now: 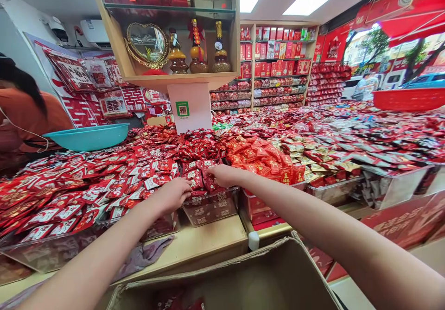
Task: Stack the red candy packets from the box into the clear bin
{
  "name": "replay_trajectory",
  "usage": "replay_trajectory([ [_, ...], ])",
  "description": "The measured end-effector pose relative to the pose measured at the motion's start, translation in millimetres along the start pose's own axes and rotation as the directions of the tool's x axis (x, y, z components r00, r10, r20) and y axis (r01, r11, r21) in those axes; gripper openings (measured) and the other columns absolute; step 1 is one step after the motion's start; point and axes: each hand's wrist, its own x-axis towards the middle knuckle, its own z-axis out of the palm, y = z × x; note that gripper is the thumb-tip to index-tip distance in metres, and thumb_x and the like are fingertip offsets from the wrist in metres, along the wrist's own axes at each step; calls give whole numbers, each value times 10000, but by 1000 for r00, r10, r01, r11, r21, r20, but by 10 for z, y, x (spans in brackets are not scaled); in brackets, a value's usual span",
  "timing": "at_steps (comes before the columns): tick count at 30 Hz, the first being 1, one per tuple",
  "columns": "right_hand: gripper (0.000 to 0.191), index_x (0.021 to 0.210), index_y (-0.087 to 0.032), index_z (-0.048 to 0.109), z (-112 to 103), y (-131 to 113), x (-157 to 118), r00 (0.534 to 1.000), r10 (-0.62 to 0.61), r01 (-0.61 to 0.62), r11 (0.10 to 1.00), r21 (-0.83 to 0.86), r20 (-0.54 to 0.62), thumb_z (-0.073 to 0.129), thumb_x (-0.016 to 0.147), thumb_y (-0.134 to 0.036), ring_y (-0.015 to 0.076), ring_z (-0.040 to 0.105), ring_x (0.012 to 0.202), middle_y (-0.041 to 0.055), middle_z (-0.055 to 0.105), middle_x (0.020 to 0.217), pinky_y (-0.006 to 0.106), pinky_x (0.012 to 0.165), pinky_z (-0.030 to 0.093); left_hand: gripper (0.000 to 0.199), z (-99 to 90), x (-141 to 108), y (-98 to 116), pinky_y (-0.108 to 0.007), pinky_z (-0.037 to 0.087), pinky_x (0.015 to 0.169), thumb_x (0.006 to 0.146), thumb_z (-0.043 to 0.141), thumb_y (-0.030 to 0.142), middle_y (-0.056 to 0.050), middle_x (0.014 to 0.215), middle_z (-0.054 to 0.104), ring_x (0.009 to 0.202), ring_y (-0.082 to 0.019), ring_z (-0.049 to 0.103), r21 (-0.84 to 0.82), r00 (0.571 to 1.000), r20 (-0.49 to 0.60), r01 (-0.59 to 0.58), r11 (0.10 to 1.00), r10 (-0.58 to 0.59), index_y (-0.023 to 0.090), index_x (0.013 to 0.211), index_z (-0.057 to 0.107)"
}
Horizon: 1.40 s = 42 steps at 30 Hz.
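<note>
Small red sealed packets (192,167) with pale printed characters fill a clear plastic bin (208,210) in front of me. My right hand (225,175) reaches in from the right, its fingers bent and pinched at a dark red packet (211,183) in this bin. At the bin's left front corner is my left hand (176,193). Its fingers are curled together against the packets' edge, and what lies between their tips is hidden. The two hands are a short way apart, both over the front of the bin.
An open cardboard box (257,273) with some red packets stands below my arms. Bins of orange-red packets (260,157) and white-and-red packets (69,212) flank mine. A turquoise basin (88,137) and a display cabinet (167,76) stand behind. A person in orange (38,108) is at left.
</note>
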Motion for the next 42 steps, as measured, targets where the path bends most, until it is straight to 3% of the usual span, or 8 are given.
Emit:
replay_trajectory([
  [5,354,1063,-158,552,30,9,86,1000,-14,15,1000,19,-20,485,717,-127,188,557,918,76,612,1018,227,745,409,285,-32,43,2,-281,445,647,837,359,266,-44,765,652,715,-166,596,-42,997,-8,76,996,-76,180,763,620],
  [12,259,973,-151,591,68,66,155,1000,13,-12,1000,10,-26,503,735,-202,181,575,841,73,639,931,230,694,401,233,11,285,-17,-366,468,718,816,473,298,-53,982,591,817,-157,577,-89,994,54,102,991,-97,152,980,552],
  [16,263,958,-139,591,80,93,165,998,46,-47,999,-2,-50,500,753,-275,186,573,841,89,636,920,234,683,393,222,9,287,13,-391,434,789,807,485,287,-55,997,603,894,-177,564,-123,996,73,56,991,-47,154,964,570],
  [19,260,922,-130,602,66,91,147,996,63,-63,998,-12,-59,498,752,-296,195,575,831,99,639,897,238,668,391,202,-6,231,22,-309,406,824,783,482,242,-35,988,632,929,-169,559,-131,997,51,62,989,-55,200,946,595],
  [22,254,906,-130,607,42,79,113,995,65,-66,998,-20,-72,492,753,-296,195,575,833,101,641,882,234,664,387,224,-19,174,28,-255,428,749,761,454,221,-29,936,659,858,-168,587,-131,995,27,97,987,-95,219,923,609],
  [30,224,862,-151,620,30,60,107,998,16,-17,1000,-26,-60,486,751,-292,186,583,809,78,649,862,230,658,387,281,-45,129,98,-252,411,810,744,428,145,-35,975,650,910,-163,567,-127,1000,-19,-8,992,5,213,917,639],
  [37,368,969,-166,602,-37,50,29,1000,6,-5,999,-34,14,612,635,-320,196,586,816,73,642,916,228,643,412,264,23,85,104,-299,439,739,760,411,136,-82,820,628,801,-192,560,-85,996,-79,29,996,-36,172,777,672],
  [42,371,989,-118,584,3,-1,34,1000,0,0,999,-51,-11,583,667,-302,226,572,875,118,625,963,256,695,414,255,38,78,154,-291,434,738,760,420,140,-82,818,622,800,-187,557,-86,997,-80,12,996,-19,171,771,673],
])
